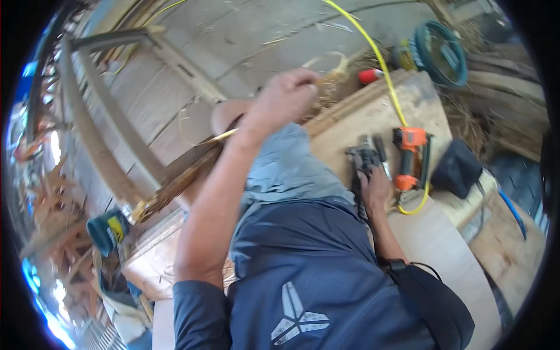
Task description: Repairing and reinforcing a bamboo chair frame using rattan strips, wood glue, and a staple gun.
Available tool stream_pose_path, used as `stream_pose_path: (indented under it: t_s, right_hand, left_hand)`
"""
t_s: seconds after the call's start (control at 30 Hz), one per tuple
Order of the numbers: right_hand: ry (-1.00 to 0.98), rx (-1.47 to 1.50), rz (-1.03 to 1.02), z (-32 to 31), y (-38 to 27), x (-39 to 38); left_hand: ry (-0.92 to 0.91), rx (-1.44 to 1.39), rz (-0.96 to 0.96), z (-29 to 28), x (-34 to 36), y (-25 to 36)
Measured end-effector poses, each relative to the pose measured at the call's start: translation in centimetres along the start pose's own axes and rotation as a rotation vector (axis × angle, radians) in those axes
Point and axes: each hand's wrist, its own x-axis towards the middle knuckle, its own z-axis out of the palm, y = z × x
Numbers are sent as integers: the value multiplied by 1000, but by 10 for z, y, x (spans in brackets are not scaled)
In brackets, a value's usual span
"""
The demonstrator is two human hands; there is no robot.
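My left hand (283, 99) is raised over my lap with curled fingers pinching a thin tan strip (326, 77), whose loose curls rise beside it. Below it, a pale strip (224, 135) lies across the end of a wrapped wooden rail (181, 181) of an angular wooden frame (108, 116). My right hand (376, 188) grips a dark metal tool (363, 157) at the board on my right; its exact kind is unclear. An orange nail gun (411, 153) with a yellow hose (396, 105) lies just right of that hand, beside a black cloth item (458, 166).
The plywood board (426, 99) lies to my right. Beyond it are a red cylinder (369, 76), a teal round container (437, 52) and stacked wood (499, 93). At left sit a green container (105, 233) and scrap wood (55, 221). A blue hose (513, 213) hangs far right.
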Motion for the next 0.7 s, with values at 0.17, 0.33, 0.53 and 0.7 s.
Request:
stream_pose_path:
  t_s: [0.17, 0.33, 0.53, 0.7]
  right_hand:
    - [-95, -3, 157, -19, 6, -11]
    - [-593, 76, 309, 5, 52, -6]
    - [-401, 337, 206, -86, -6, -2]
    - [-590, 882, 301, -99, -34, -9]
  left_hand:
    - [50, 187, 501, 38, 7, -33]
    - [-19, 100, 326, 19, -2, -30]
    - [-79, -6, 84, -4, -16, -14]
    - [-151, -33, 85, 3, -15, -13]
